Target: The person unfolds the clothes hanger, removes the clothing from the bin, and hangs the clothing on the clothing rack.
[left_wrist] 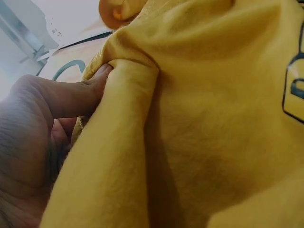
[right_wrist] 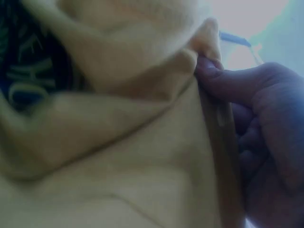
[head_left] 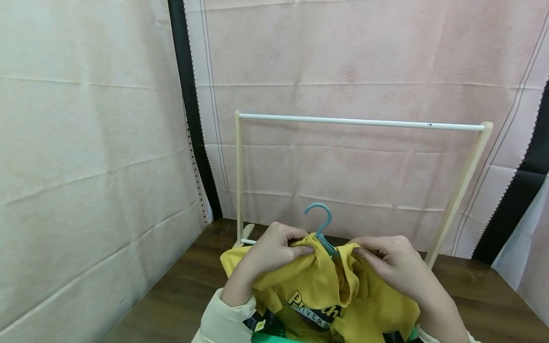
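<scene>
A yellow garment [head_left: 309, 290] with a dark printed patch and lettering hangs between my two hands. From its neck opening rises the hook of a blue clothes hanger [head_left: 328, 219], whose lower part is mostly hidden in the cloth. My left hand [head_left: 279, 247] pinches the fabric left of the hook; the left wrist view shows the thumb pressed into a fold of the yellow cloth [left_wrist: 204, 118]. On the other side my right hand [head_left: 392, 262] pinches the collar edge between thumb and fingers, and the right wrist view shows the gathered cloth [right_wrist: 128, 123].
Behind the garment stands a small rack with a white crossbar [head_left: 351, 121] and cream side posts [head_left: 459, 195]. A green basket [head_left: 270, 337] shows partly under the cloth. The brown wooden table [head_left: 171, 295] meets pale fabric walls [head_left: 107, 143].
</scene>
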Motion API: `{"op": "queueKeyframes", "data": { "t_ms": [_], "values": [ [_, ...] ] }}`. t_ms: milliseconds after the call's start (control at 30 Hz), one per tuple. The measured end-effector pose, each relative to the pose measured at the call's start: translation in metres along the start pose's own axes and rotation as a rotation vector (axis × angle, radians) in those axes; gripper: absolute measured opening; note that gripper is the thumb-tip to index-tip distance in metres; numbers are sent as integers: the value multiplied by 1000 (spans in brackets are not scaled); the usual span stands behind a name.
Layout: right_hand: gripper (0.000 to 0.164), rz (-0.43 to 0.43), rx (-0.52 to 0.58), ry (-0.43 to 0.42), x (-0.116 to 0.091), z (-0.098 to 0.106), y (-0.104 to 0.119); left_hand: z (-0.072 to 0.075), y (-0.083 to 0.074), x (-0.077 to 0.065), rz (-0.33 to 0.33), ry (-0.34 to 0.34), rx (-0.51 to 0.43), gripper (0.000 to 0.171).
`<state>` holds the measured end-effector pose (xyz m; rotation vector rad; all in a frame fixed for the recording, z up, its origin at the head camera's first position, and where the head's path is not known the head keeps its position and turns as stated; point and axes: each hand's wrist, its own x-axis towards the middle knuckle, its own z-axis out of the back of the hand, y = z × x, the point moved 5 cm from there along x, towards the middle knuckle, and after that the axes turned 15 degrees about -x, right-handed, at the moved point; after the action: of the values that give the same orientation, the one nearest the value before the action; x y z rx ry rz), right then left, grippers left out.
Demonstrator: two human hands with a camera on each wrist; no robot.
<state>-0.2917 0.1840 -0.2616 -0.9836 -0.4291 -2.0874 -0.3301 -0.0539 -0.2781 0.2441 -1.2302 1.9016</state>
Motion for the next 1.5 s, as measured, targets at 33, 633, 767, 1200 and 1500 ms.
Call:
{"op": "queueKeyframes", "data": {
  "t_ms": [33,633,767,1200,1500],
  "values": [
    [33,-7,-9,16,0,-1,2,0,0,0,2,7,3,13],
    [17,-41,87,288,-12,0,-17,4,0,-3,30,42,23,21],
    [25,-20,39,211,-13,7,-18,13,-1,-7,57,13,51,11],
    [34,-59,1,146,-20,25,-26,32,2,-16,127,29,100,13],
    [34,-66,8,142,-18,22,-24,26,1,-13,77,6,137,9]
  ]
}}
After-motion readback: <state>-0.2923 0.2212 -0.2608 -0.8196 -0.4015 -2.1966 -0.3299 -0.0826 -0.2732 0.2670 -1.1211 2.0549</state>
